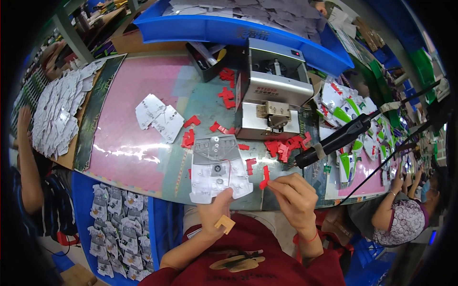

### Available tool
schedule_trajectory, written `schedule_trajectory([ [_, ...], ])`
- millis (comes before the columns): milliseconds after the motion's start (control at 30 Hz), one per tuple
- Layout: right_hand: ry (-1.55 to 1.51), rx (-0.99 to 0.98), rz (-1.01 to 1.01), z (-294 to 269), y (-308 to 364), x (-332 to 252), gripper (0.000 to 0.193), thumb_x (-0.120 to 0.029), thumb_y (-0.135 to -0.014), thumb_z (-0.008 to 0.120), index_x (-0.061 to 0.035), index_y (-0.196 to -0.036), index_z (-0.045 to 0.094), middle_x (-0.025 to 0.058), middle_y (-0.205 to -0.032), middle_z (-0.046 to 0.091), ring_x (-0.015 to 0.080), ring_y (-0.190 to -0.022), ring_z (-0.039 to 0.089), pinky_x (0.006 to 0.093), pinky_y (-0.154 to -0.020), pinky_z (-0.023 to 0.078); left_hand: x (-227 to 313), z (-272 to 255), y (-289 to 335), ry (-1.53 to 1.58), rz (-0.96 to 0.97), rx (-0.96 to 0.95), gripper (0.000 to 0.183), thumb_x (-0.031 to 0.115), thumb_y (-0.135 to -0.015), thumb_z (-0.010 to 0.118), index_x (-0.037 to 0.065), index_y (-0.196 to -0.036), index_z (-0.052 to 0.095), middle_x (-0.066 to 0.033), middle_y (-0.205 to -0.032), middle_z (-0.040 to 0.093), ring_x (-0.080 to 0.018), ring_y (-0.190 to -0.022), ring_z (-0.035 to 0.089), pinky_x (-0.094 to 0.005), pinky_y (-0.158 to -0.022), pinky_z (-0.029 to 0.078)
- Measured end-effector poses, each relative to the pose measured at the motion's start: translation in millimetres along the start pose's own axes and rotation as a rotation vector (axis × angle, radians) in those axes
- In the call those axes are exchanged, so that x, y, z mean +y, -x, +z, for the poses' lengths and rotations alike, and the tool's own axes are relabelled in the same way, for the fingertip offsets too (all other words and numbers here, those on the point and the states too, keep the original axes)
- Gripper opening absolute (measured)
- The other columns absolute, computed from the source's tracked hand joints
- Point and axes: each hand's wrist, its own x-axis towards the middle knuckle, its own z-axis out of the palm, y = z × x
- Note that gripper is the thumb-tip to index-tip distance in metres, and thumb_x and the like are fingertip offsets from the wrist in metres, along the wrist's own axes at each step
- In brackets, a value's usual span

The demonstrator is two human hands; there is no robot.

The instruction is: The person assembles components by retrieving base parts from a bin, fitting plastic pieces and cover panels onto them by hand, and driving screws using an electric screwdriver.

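My left hand (215, 208) is closed on the lower edge of a white and grey plastic housing (210, 174), with the thumb on top. The housing's inner side faces up, showing a round part in the middle and a thin red wire. Just right of it, my right hand (296, 196) pinches a small angled red plastic piece (265, 177) between thumb and fingertips. The red piece is apart from the housing. Loose red pieces (285, 148) lie on the table beyond both hands. A yellow angular piece (224, 224) sits at my left wrist.
A silver screw feeder (274, 90) stands ahead; a black electric screwdriver (334, 140) slants in from the right. White panels (160, 117) lie on the mat. Stacked white parts (59, 109) and blue bins (195, 29) surround the table. Green-white parts (353, 114) lie right; people sit both sides.
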Motion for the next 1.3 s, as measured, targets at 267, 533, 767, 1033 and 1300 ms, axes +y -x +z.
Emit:
schedule_trajectory([
  [267,-0.055,0.015,-0.189,13,-29,-36,0.028,0.008,-0.055,0.061,-0.0002,-0.082,0.062,0.0086,-0.078,0.058,0.0227,-0.065,0.056,0.0292,-0.055,0.045,-7,1,8,-0.133,0.197,0.009,0.029,-0.002,-0.072,0.060,-0.002,-0.100,0.050,-0.0049,-0.085,0.056,-0.0127,-0.075,0.054,-0.0242,-0.064,0.043],
  [533,0.103,-0.025,-0.248,23,-28,-38,0.027,-0.001,-0.055,0.060,-0.0015,-0.081,0.061,0.0058,-0.076,0.055,0.0194,-0.063,0.053,0.0279,-0.051,0.041,-10,-4,11,-0.240,0.255,-0.034,0.021,0.000,-0.075,0.059,-0.003,-0.095,0.053,-0.0055,-0.084,0.058,-0.0122,-0.073,0.054,-0.0239,-0.063,0.044],
  [767,0.205,-0.042,-0.319,24,-24,-41,0.023,-0.008,-0.059,0.057,0.0013,-0.080,0.060,0.0056,-0.076,0.054,0.0182,-0.066,0.052,0.0268,-0.050,0.038,-6,-4,13,-0.365,0.373,-0.103,0.021,-0.002,-0.075,0.057,-0.003,-0.096,0.053,-0.0062,-0.086,0.058,-0.0127,-0.075,0.055,-0.0243,-0.064,0.044],
  [1033,0.101,-0.121,-0.298,23,-29,-43,0.031,-0.001,-0.050,0.058,0.0019,-0.081,0.061,0.0060,-0.073,0.053,0.0206,-0.061,0.051,0.0295,-0.049,0.040,-1,-1,17,-0.317,0.357,-0.155,0.021,-0.004,-0.077,0.053,-0.003,-0.098,0.050,-0.0052,-0.084,0.057,-0.0121,-0.076,0.055,-0.0223,-0.062,0.044],
  [1300,0.105,-0.197,-0.309,28,-33,-53,0.030,-0.001,-0.052,0.058,0.0024,-0.082,0.060,0.0051,-0.071,0.050,0.0194,-0.062,0.049,0.0281,-0.048,0.040,2,-5,10,-0.033,0.261,-0.038,0.022,-0.005,-0.076,0.054,0.000,-0.097,0.051,-0.0054,-0.086,0.055,-0.0117,-0.071,0.054,-0.0228,-0.062,0.043],
])
